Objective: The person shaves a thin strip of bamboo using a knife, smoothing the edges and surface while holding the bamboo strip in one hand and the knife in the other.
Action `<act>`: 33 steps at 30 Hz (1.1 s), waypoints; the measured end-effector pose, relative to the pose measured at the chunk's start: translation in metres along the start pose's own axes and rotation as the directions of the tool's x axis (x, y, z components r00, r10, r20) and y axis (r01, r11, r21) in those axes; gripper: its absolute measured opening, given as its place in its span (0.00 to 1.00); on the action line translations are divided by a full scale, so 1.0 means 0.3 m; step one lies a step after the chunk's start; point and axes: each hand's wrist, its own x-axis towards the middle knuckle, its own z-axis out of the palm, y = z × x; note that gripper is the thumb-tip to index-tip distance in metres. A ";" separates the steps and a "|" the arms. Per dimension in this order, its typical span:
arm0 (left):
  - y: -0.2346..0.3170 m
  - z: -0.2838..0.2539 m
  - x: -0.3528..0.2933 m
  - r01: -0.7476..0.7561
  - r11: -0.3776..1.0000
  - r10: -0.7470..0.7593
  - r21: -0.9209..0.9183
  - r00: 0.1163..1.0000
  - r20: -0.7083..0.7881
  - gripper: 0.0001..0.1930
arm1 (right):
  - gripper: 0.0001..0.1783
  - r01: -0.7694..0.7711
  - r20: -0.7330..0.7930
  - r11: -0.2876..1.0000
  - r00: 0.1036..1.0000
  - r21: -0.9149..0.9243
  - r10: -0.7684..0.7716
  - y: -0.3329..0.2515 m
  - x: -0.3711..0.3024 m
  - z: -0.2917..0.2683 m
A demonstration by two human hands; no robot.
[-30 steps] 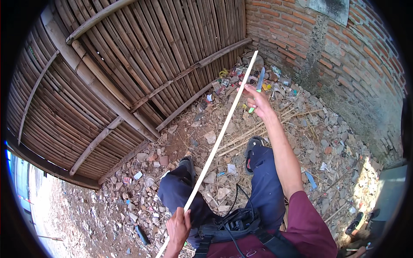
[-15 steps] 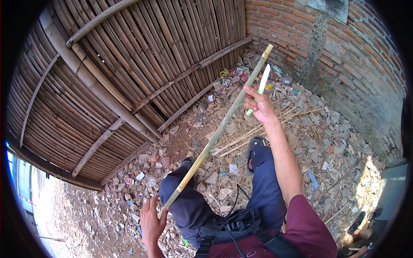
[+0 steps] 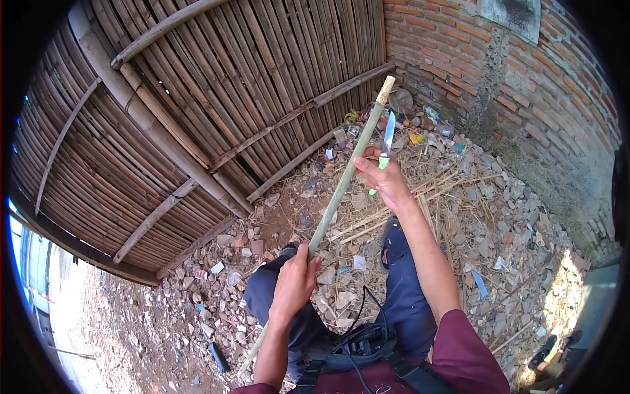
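Observation:
A long green bamboo pole (image 3: 340, 186) slants across in front of me, its pale, trimmed tip up toward the far corner. My left hand (image 3: 296, 279) is closed around its middle, over my left knee; the lower end passes behind my left forearm. In my right hand (image 3: 386, 182) is a knife (image 3: 388, 136) with a bright green handle, blade pointing up. The blade lies beside the pole's upper part, slightly apart from it. The thumb of that hand rests against the pole.
A bamboo-slat wall (image 3: 262, 65) rises at left and ahead, meeting a brick wall (image 3: 446, 59) on the right. Stony ground (image 3: 485, 236) holds litter and dry bamboo strips (image 3: 367, 224). A dark oblong object (image 3: 218, 358) lies at lower left. Another person's foot (image 3: 542, 352) shows at lower right.
My left hand has moved up from the pole's lower end and closed around its middle. The pole has shifted left and stands steeper. My right hand and the knife have come lower and nearer.

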 end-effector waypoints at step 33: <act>0.089 -0.080 0.004 0.131 0.948 -0.129 -0.290 0.991 0.026 0.20 | 0.05 0.360 0.259 0.112 0.823 -0.926 -0.505 0.150 -0.079 0.164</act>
